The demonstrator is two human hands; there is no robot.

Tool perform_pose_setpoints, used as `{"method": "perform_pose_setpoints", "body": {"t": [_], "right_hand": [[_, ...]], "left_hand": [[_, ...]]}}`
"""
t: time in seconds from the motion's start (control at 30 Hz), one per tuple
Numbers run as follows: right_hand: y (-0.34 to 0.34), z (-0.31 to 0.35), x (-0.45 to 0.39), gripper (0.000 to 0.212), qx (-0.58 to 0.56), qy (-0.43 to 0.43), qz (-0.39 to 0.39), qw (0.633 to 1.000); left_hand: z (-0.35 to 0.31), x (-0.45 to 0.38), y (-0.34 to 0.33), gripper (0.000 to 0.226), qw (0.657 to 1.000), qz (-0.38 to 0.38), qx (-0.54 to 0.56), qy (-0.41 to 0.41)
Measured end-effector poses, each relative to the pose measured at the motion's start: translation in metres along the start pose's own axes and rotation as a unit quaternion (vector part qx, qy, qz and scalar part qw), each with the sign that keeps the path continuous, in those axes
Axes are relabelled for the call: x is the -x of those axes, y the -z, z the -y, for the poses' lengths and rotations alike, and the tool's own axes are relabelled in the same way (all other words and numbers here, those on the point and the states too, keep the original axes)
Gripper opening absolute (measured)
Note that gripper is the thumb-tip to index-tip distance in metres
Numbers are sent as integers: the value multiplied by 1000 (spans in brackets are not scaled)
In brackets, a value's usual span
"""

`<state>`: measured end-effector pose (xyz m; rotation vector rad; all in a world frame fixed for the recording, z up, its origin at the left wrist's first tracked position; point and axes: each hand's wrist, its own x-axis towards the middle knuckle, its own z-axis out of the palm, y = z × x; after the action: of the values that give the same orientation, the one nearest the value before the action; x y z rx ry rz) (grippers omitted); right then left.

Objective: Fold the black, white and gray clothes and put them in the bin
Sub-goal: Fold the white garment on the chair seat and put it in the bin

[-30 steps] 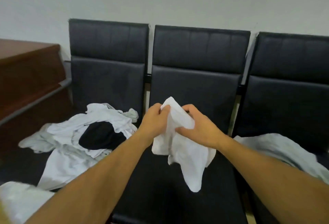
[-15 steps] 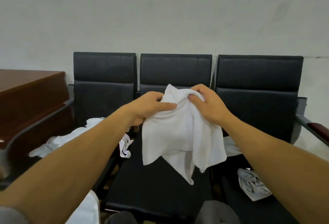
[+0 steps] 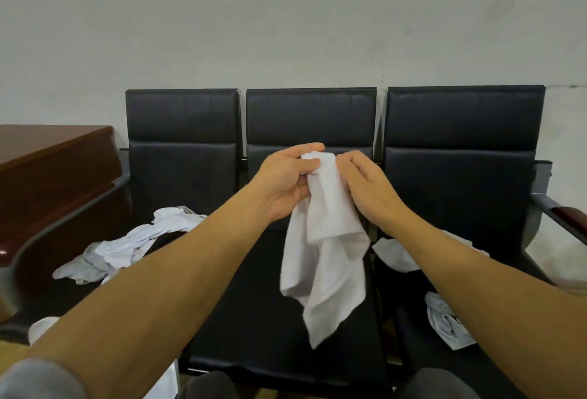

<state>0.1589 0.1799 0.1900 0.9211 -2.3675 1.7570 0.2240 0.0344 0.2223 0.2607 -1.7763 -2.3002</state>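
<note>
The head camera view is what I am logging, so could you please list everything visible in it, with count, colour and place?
Padded seats in a joined row: three, black, against the wall.
Held cloth garment: one, white, hanging in the air over the middle seat.
Heap of crumpled clothes: one, white and pale gray, on the left seat.
Loose crumpled clothes: two pieces, white, on the right seat.
Wooden desk: one, dark brown, far left.
Wall: one, off-white, behind the seats.
Bin: none in view.
Left hand: one, fingers gripping the garment's top.
Right hand: one, fingers curled on the garment's top.
</note>
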Motion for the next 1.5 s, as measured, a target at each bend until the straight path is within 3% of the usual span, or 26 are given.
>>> {"method": "perform_pose_setpoints", "body": {"t": [0.07,0.17,0.23,0.3,0.4,0.43,0.5,0.63,0.67,0.73,0.8,0.83,0.87,0.93,1.03,1.1,1.2,1.3,1.37,1.5], "right_hand": [[-3,-2,8,32,-24,1,52,998],[-7,-21,9,59,64,32,69,995],[-8,-30,4,39,113,30,26,993],[-7,-29,-3,21,110,11,-19,994],[-8,-19,-11,16,45,-22,-60,997],[-8,-15,-12,18,33,-27,-69,997],[-8,-10,-10,28,40,-9,-53,998],[1,-7,-6,25,183,48,102,977],[3,-9,-7,22,217,53,120,967],[3,-12,-11,3,219,50,84,971],[2,-11,-14,15,171,19,26,985],[0,-8,-15,21,151,-2,11,988],[-3,-4,-16,25,137,-20,4,990],[-12,4,-17,26,115,-32,1,993],[-26,16,-15,22,131,-13,33,991],[-30,17,-14,17,187,6,65,980],[-21,15,-10,8,261,65,99,958],[4,5,-4,13,389,112,177,897],[23,-11,-3,16,482,93,199,848],[61,-49,-6,18,526,-39,141,837]], "left_hand": [[4,-3,2,34,1000,-7,2,0],[4,-9,7,45,999,-26,-18,-7],[2,-12,12,50,998,-26,-52,-24],[1,-14,21,47,985,-21,-159,-68],[1,-18,39,21,888,-35,-431,-155],[1,-18,44,12,856,-44,-488,-166],[1,-19,55,13,826,-68,-531,-174],[-5,-19,69,24,860,-126,-463,-173],[-7,-19,71,25,876,-146,-427,-169],[-11,-17,72,26,911,-170,-350,-137],[-11,-14,71,23,926,-131,-345,-76],[-9,-10,69,21,918,-97,-381,-51],[-7,-7,65,27,896,-60,-438,-37],[-4,-1,54,63,846,7,-531,-41],[-5,8,29,79,846,84,-523,-64],[-5,7,22,57,833,83,-538,-97],[-3,5,26,20,783,51,-607,-128],[0,5,31,23,753,43,-646,-115],[3,3,33,23,732,18,-668,-133],[8,-8,51,15,689,-31,-707,-154]]}}
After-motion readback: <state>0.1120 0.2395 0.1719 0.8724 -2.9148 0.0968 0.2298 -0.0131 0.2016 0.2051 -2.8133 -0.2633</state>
